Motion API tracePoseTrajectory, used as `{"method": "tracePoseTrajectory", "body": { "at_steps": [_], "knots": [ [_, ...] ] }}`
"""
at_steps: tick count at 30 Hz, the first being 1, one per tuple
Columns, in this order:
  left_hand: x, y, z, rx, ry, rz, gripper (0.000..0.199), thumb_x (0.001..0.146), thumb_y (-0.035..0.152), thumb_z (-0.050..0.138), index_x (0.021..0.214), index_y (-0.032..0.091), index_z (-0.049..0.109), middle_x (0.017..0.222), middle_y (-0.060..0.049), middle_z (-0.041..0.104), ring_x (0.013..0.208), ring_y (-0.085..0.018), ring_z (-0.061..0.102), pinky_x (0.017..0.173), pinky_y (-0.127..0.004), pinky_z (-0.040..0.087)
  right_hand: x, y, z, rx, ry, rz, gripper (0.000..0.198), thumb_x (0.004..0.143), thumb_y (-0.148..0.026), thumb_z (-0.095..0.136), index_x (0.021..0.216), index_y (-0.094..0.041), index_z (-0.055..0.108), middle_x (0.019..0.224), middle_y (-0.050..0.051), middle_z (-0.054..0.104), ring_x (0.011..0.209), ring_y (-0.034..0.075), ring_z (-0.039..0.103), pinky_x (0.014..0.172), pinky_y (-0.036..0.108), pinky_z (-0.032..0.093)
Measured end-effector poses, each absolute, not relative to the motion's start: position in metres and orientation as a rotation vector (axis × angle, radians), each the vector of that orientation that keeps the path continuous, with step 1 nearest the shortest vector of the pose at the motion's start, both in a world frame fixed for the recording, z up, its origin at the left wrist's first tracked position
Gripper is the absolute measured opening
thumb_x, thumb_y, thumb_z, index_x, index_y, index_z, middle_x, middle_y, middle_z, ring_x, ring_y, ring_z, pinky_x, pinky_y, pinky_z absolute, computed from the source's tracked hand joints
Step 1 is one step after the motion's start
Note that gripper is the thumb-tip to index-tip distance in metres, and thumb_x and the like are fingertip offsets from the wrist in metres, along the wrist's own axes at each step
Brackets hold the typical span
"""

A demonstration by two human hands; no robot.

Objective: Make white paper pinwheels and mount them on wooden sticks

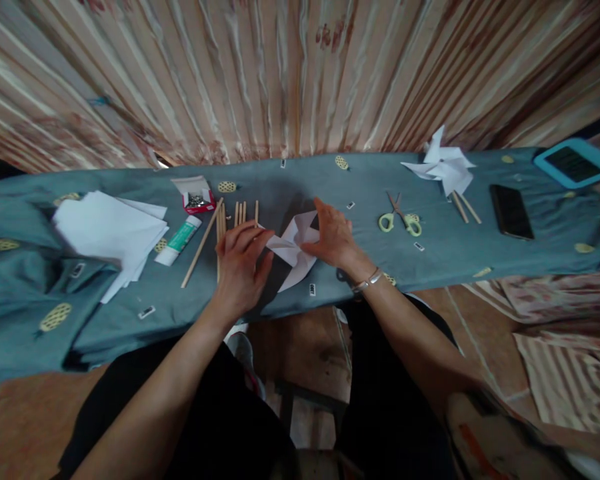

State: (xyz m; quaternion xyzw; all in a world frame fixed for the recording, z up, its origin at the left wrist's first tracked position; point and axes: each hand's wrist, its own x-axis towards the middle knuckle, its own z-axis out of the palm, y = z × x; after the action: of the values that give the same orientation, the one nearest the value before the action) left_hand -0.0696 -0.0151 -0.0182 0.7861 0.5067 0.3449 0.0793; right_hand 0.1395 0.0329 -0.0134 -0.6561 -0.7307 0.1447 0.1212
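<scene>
A white paper pinwheel (294,248) with folded blades lies on the cloth-covered table in front of me. My right hand (334,233) is curved round its right side, thumb on the paper and fingers at the far edge. My left hand (241,263) is at the pinwheel's left tip, fingers apart and partly over several wooden sticks (221,223); whether its fingertips touch the paper is unclear. Left of that hand are a loose stick (200,248), a glue stick (179,240) and an open red-and-white box (199,199) of small metal pieces.
A stack of white paper (110,230) lies at the left. Yellow-handled scissors (399,217) rest right of my hands. Farther right are another pinwheel (445,167) on two sticks (466,207), a black phone (511,211) and a blue-framed device (575,163). A striped curtain (280,80) hangs behind.
</scene>
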Motion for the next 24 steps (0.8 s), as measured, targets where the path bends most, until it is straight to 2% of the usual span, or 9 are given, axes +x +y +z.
{"method": "tracePoseTrajectory", "body": {
  "at_steps": [2,6,13,18,24],
  "knots": [
    [-0.073,-0.018,-0.016,2.301,1.523,1.048,0.034,0.095,0.031,0.049,0.123,0.022,0.065,0.122,-0.011,0.067,0.129,-0.029,0.05,0.112,-0.05,0.033,0.138,0.032,-0.012,-1.921,-2.138,0.37,0.099,0.072,-0.033,0.073,0.155,-0.011,0.023,0.15,0.023,0.043,0.134,0.04,0.043,0.109,0.056,0.035],
    [-0.076,-0.025,-0.015,2.178,1.532,1.082,0.035,0.092,0.031,0.051,0.123,0.022,0.065,0.123,-0.01,0.066,0.129,-0.028,0.05,0.111,-0.05,0.035,0.137,0.029,-0.01,-1.943,-2.128,0.283,0.104,0.07,-0.033,0.075,0.156,-0.011,0.022,0.154,0.025,0.036,0.133,0.04,0.042,0.107,0.054,0.036],
    [-0.063,-0.033,-0.025,1.525,1.445,1.249,0.031,0.081,0.031,0.06,0.108,0.018,0.066,0.122,-0.012,0.066,0.121,-0.027,0.057,0.11,-0.047,0.038,0.131,0.023,-0.001,-1.986,-2.163,0.237,0.099,0.075,-0.035,0.074,0.154,-0.003,0.023,0.133,0.026,0.058,0.12,0.04,0.054,0.101,0.051,0.041],
    [-0.039,-0.044,-0.024,0.773,1.29,1.358,0.038,0.066,0.023,0.072,0.102,0.02,0.061,0.098,-0.004,0.07,0.108,-0.022,0.064,0.106,-0.041,0.041,0.13,0.021,0.003,-1.979,-2.23,0.369,0.092,0.084,-0.031,0.067,0.154,0.003,0.017,0.128,0.028,0.065,0.117,0.037,0.062,0.099,0.044,0.045],
    [-0.016,-0.046,-0.011,0.445,1.174,1.329,0.043,0.063,0.014,0.078,0.099,0.021,0.055,0.086,0.0,0.071,0.103,-0.018,0.066,0.105,-0.036,0.04,0.131,0.024,0.005,-1.958,-2.238,0.469,0.09,0.085,-0.028,0.065,0.155,0.001,0.017,0.124,0.025,0.068,0.117,0.034,0.066,0.097,0.04,0.05]
  ]
}}
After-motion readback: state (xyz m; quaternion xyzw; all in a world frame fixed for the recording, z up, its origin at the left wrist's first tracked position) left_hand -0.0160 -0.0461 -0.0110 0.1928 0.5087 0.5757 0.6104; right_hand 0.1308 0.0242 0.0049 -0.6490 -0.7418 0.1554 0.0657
